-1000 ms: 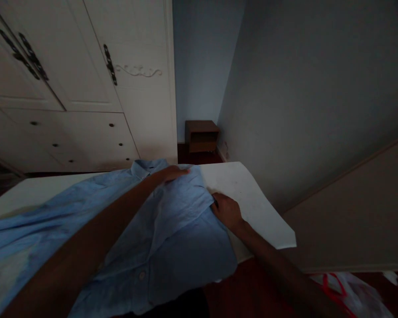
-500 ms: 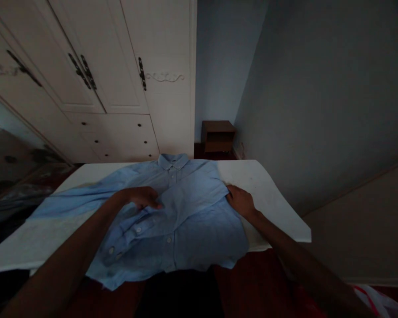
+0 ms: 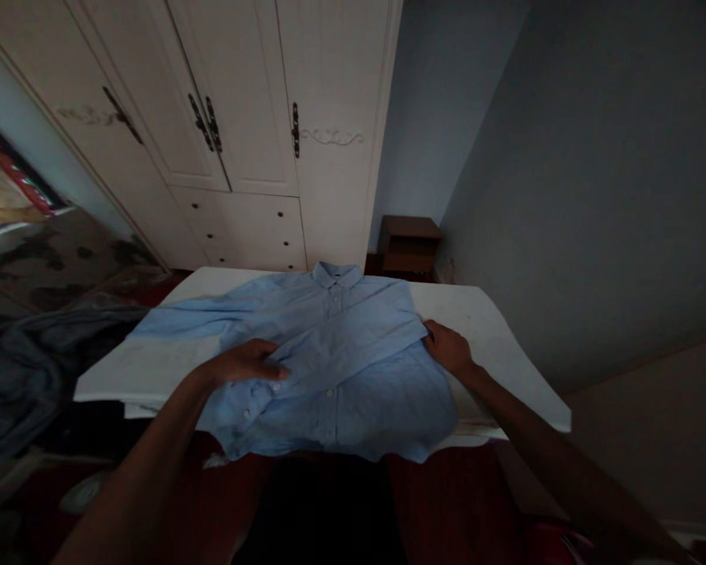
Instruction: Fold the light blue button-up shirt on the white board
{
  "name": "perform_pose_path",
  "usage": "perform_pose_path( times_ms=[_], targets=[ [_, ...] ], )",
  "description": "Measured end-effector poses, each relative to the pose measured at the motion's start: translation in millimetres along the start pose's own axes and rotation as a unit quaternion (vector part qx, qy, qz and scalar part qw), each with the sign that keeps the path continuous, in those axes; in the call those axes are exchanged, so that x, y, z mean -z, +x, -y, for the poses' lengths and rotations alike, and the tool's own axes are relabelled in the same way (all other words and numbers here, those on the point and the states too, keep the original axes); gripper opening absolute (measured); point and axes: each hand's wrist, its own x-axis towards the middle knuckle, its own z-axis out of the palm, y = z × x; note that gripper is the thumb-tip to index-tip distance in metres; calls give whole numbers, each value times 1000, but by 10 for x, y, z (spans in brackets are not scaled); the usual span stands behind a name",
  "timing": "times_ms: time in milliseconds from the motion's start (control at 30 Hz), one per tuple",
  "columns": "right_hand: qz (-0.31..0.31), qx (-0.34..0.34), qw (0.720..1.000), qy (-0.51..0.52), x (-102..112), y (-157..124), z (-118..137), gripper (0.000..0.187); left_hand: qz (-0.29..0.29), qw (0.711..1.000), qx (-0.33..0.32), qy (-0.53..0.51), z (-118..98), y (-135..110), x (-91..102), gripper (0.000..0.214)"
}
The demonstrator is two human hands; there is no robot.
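Note:
A light blue button-up shirt (image 3: 341,369) lies front up on a white table (image 3: 494,329), collar at the far side, one sleeve stretched out to the left. My left hand (image 3: 248,361) rests on the shirt's left front near the folded-in cuff, fingers curled onto the cloth. At the shirt's right edge my right hand (image 3: 449,349) pinches the fold of the fabric. The shirt's hem hangs over the near table edge.
A white wardrobe (image 3: 252,133) with dark handles and drawers stands behind the table. A small brown nightstand (image 3: 410,245) sits in the corner by the grey wall. Dark bedding (image 3: 29,369) lies at the left. The floor below is dark red.
The view has swung left and pulled back. My left hand came from the collar down to the shirt's left front. My right hand has stayed on the shirt's right edge.

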Motion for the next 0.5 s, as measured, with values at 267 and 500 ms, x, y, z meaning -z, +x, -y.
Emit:
perform_pose_path(
  times_ms=[267, 500],
  targets=[
    [8, -4, 1000, -10, 8, 9, 1, 31, -87, 995, 22, 35, -62, -120, 149, 51],
    [9, 1, 1000, 0, 1, 16, -13, 32, 52, 992, 41, -105, 349, -412, -90, 49]
  ],
)
